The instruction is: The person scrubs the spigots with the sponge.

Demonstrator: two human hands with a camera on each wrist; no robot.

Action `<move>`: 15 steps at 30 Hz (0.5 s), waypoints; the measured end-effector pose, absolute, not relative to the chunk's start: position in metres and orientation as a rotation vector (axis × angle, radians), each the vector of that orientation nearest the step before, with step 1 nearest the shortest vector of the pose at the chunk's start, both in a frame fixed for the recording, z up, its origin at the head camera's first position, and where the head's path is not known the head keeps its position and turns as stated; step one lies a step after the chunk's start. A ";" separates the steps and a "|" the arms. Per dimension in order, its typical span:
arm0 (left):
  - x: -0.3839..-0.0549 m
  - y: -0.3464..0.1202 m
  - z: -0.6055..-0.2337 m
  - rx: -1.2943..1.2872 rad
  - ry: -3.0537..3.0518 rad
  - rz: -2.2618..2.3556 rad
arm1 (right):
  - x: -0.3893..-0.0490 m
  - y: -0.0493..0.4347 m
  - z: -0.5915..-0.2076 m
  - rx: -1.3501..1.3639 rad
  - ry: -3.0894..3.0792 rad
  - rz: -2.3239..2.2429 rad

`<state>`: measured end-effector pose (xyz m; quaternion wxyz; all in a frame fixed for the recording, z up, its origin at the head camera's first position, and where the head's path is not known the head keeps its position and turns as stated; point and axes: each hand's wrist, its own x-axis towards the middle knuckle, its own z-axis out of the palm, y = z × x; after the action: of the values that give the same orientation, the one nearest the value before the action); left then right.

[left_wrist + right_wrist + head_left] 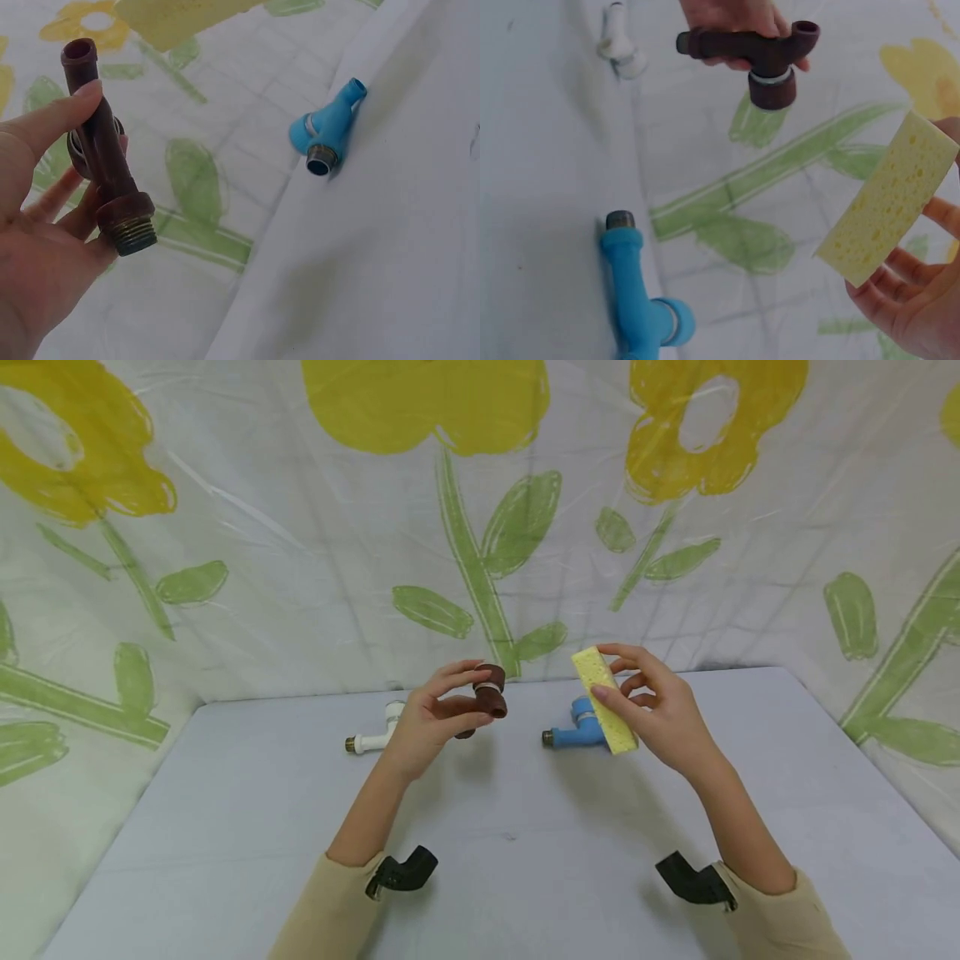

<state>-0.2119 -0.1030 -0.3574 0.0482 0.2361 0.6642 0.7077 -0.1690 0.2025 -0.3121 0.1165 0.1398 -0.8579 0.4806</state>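
My left hand (438,718) holds a dark brown faucet (105,150) up above the table, pinched between thumb and fingers. Its threaded inlet points down in the left wrist view, and its round knob (772,90) shows in the right wrist view. A yellow sponge (891,199) is gripped by its edges in my right hand (660,706), held tilted in the air. Behind that sponge in the head view lies a blue faucet (576,737) on the table. A white faucet (372,742) lies farther left, partly hidden by my left hand.
The white-covered table (510,877) ends at a hanging sheet (315,593) printed with yellow flowers and green leaves. A black wrist mount (405,870) sits at the left sleeve, and another mount (693,878) at the right sleeve.
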 end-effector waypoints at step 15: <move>-0.226 -0.097 -0.391 0.825 2.606 1.708 | -0.176 0.208 -0.319 0.368 -2.532 1.409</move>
<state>-0.2259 -0.0975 -0.3913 -0.0410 0.2557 0.8078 0.5295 -0.1756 0.2081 -0.3193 0.1104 0.1251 -0.8616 0.4794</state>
